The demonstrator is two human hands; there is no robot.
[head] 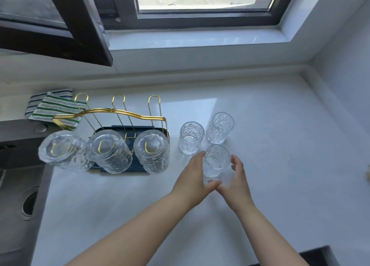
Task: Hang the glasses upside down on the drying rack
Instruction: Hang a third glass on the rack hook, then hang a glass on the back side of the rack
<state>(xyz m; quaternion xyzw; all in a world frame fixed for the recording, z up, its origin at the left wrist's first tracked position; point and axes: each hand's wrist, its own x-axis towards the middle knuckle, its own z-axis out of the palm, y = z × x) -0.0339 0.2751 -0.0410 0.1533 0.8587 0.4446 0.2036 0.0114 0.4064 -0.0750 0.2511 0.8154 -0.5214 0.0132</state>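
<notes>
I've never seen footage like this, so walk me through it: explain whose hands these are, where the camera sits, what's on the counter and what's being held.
There is no machine: one camera worn on a person's head looks down at their bare hands. The left hand and right hand cup an upright glass between them on the white counter. Two more upright glasses stand just behind it. To the left, a gold wire rack on a dark tray carries three upside-down glasses on its near prongs; the far prongs are bare. Striped cloths lie beyond the rack.
</notes>
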